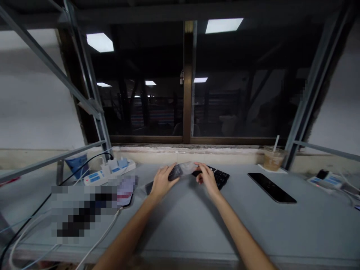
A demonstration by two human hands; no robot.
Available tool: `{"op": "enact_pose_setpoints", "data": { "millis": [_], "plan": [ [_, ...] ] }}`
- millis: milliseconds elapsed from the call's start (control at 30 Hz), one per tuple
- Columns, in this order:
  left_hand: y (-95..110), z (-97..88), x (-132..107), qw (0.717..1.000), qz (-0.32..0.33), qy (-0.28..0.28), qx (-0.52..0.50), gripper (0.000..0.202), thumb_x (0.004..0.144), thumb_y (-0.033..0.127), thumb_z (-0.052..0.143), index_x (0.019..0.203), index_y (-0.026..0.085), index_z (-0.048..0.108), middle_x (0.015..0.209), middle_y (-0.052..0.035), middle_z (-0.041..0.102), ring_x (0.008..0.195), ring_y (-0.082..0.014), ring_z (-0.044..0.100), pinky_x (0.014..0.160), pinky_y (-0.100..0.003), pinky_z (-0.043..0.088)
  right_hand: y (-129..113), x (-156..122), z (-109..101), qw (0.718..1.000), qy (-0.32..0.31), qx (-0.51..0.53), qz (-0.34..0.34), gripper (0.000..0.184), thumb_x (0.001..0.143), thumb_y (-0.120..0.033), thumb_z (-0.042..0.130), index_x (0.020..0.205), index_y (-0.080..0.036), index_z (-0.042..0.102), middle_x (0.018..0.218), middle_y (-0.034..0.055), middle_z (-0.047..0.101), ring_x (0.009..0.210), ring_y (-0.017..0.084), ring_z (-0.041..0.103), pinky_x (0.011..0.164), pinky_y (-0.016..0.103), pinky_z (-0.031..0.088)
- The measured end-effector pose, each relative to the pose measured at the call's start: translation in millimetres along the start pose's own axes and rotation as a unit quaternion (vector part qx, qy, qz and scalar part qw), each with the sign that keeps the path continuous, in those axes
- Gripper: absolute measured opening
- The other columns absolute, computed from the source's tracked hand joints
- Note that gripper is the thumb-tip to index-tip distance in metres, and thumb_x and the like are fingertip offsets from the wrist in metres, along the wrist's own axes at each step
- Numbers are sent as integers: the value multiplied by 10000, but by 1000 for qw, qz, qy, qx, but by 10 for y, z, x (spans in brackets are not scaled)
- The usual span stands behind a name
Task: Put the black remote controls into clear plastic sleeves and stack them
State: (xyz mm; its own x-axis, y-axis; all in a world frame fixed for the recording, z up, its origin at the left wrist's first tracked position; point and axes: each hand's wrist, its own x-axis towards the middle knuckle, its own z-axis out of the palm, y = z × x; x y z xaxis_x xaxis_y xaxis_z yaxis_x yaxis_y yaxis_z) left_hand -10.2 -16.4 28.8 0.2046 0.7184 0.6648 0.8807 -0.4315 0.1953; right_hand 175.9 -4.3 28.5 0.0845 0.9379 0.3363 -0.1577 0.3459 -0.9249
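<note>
My left hand is closed around a dark, long thing in clear plastic wrapping, which sticks out on both sides of the fingers. What lies inside the wrapping is too blurred to name. My right hand has its fingers bent in at the other end of the clear plastic, pinching its edge. Behind and to the right of that hand, a black object with rows of small keys, like a keyboard, rests on the table; the hand covers part of it.
The grey table carries a lit phone with a white cable at left, beside a power strip. At right lie a dark phone, an iced drink cup with straw and another power strip. Metal posts flank the window.
</note>
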Motion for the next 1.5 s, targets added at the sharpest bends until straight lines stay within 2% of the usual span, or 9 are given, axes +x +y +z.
{"op": "enact_pose_setpoints", "data": {
  "millis": [267, 433, 667, 800, 900, 1067, 1200, 1333, 1500],
  "plan": [
    [106, 36, -45, 990, 26, -135, -43, 473, 775, 451, 559, 1210, 272, 510, 1146, -13, 625, 1025, -200, 593, 865, -302, 461, 40, -4, -31, 973, 89, -194, -92, 215, 721, -344, 506, 832, -207, 628, 769, 5, 639, 487, 117, 510, 515, 257, 394],
    [225, 80, -87, 968, 83, -237, -23, 549, 768, 453, 563, 1273, 272, 448, 1224, -38, 580, 1054, -220, 581, 852, -323, 465, -7, -52, -49, 936, 62, -323, -123, 179, 740, -262, 468, 783, -252, 641, 811, -15, 676, 584, 144, 546, 591, 269, 385],
    [351, 128, -122, 964, 126, -235, -8, 428, 781, 518, 521, 1094, 234, 586, 1035, -55, 643, 954, -219, 603, 804, -315, 463, -3, -47, -88, 911, 27, -389, -131, 193, 727, -213, 472, 800, -240, 648, 811, -6, 674, 716, 155, 594, 651, 262, 409],
    [272, 101, -45, 985, 36, -167, 17, 364, 867, 468, 397, 963, 215, 641, 960, -47, 647, 903, -188, 605, 783, -287, 450, -8, -26, -131, 910, 1, -397, -122, 190, 727, -204, 474, 800, -234, 647, 800, -14, 678, 692, 138, 600, 660, 250, 421],
    [104, 104, 11, 989, -61, -121, 62, 267, 858, 360, 444, 948, 211, 647, 962, -41, 641, 922, -179, 593, 807, -275, 433, 6, -48, -131, 895, -60, -418, -142, 182, 724, -200, 494, 811, -226, 652, 805, -7, 679, 714, 139, 606, 667, 243, 425],
    [-178, 148, 0, 967, -182, -114, 141, 302, 804, 322, 519, 1057, 182, 607, 1083, -93, 585, 1034, -221, 534, 882, -320, 397, 87, -137, -71, 856, -224, -440, -153, 167, 760, -270, 523, 810, -225, 676, 778, 2, 681, 702, 138, 607, 650, 236, 424],
    [-288, 173, -36, 945, -241, -122, 183, 392, 783, 359, 540, 1109, 144, 575, 1180, -157, 535, 1115, -273, 479, 908, -372, 374, 125, -170, -45, 841, -270, -448, -141, 218, 760, -392, 563, 802, -220, 690, 777, 15, 683, 725, 151, 603, 663, 241, 430],
    [-322, 180, -56, 933, -272, -161, 170, 342, 802, 330, 517, 1035, 101, 614, 1151, -194, 553, 1120, -295, 484, 899, -386, 379, 114, -162, -50, 852, -290, -420, -116, 282, 725, -457, 599, 818, -210, 698, 807, 27, 694, 753, 160, 613, 685, 245, 443],
    [-303, 110, -37, 946, -237, -162, 150, 253, 821, 199, 464, 982, 135, 649, 1084, -154, 582, 1072, -261, 517, 876, -355, 394, 121, -147, -70, 866, -318, -382, -62, 321, 683, -457, 642, 866, -200, 702, 879, 37, 703, 821, 181, 622, 742, 272, 462]
  ]
}}
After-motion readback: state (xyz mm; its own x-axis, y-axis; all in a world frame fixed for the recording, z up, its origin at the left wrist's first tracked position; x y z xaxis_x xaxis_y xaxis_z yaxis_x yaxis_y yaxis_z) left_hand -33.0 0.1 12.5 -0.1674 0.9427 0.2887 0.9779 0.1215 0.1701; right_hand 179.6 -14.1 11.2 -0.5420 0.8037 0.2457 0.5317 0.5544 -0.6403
